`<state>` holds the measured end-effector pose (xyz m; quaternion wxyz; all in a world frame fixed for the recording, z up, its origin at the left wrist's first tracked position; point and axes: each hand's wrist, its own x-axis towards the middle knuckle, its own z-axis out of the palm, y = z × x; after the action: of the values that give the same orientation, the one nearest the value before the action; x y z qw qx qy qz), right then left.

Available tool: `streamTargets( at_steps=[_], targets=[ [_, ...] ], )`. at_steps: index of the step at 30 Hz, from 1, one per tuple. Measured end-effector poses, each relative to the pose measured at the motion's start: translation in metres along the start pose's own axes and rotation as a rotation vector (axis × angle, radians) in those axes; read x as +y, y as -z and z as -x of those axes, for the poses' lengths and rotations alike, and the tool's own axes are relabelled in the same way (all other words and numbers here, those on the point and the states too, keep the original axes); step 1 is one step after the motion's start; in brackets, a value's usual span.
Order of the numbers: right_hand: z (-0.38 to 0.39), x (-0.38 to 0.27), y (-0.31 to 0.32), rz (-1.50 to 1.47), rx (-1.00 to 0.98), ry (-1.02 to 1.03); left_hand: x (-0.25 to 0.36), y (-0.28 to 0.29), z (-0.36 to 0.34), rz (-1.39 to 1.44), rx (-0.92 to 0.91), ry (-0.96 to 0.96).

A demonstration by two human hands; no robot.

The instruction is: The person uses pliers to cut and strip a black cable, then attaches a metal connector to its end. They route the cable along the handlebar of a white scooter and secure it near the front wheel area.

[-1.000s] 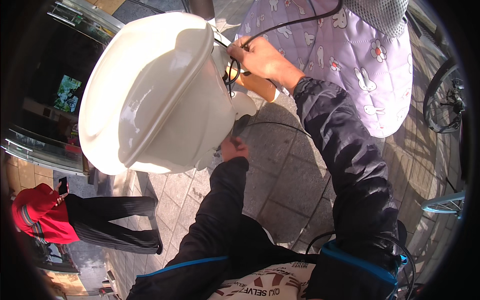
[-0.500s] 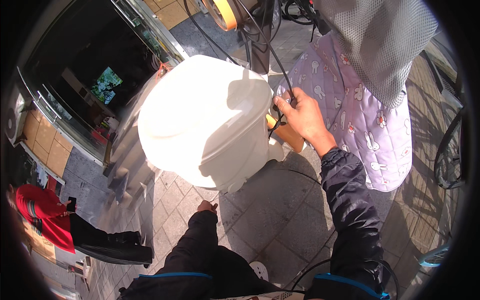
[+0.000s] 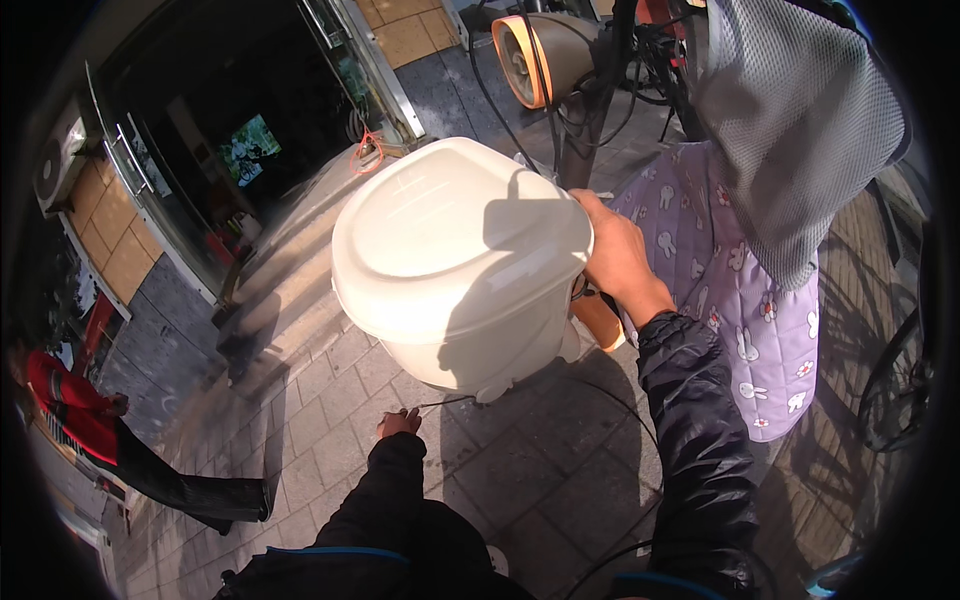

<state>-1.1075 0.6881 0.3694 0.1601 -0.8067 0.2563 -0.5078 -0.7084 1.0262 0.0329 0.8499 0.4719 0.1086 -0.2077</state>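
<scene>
Steadying the box [image 3: 460, 270] at centre seems the present step: right hand [image 3: 625, 255] at its 3 o'clock, finger closure I cannot tell, left hand [image 3: 400, 422] at 7 o'clock seemingly pinching a cord [image 3: 448, 402], calling next for gentle pull.

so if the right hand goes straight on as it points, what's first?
Likely the cream, rounded plastic box: the right hand appears to be at its right-side edge. Fingers partly hidden, so exact contact is unclear.

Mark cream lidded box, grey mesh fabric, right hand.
Cream lidded box [image 3: 440, 255], head view: on the lid.
Grey mesh fabric [image 3: 795, 120], head view: on its broad face.
Right hand [image 3: 620, 250], head view: on its back.
</scene>
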Motion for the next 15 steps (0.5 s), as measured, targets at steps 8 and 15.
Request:
streamTargets(
  at_steps=[8,15],
  targets=[
    [-0.021,-0.01,0.002,0.208,0.132,0.129,-0.014,0.017,-0.016,-0.566,-0.06,-0.141],
    [-0.055,-0.018,0.011,0.534,-0.098,0.278,0.047,0.019,0.012,-1.462,-0.127,-0.474]
  ],
)
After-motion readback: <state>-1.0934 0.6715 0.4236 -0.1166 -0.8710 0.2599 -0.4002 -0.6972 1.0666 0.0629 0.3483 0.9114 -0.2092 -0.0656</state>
